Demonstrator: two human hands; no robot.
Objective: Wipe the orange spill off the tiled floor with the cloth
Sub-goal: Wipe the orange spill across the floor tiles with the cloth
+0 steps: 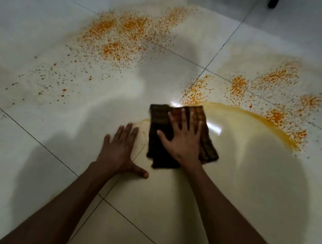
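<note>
- Pressed right hand [184,138], fingers spread flat, onto cloth [157,153] at edge of spill [259,120].
- Rested left hand [120,149] flat and released on floor [33,158] beside cloth.

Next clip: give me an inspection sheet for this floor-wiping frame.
Surface: pale tiled floor, glossy, grout lines visible.
Job's things: dark cloth flat on floor; orange spill speckled far left and right, with an orange streak arcing right of the cloth.
Clutter: nothing seen.
Grippers: right hand presses flat on cloth; left hand flat on floor beside it.
Cables: nothing seen.
Surroundings: dark object at top edge, unidentifiable.
</note>
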